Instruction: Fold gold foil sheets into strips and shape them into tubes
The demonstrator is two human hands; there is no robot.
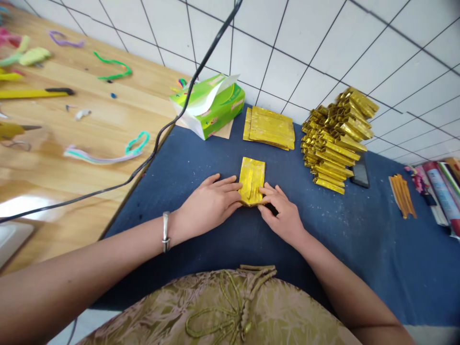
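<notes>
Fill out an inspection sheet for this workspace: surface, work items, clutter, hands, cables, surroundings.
Surface: dark blue cover with small pale specks; wooden tabletop adjoining on the left.
Work items: folded gold piece between the hands; stacked flat gold sheets beyond it; pile of gold strips farther right.
Clutter: green box, dark flat object beside the pile, orange strips at far right, yellow tool on the wood.
Hands: left hand and right hand have fingers on opposite sides of the folded gold piece.
Cables: black cable crosses the view over the wood.
Surroundings: white tiled wall behind.
</notes>
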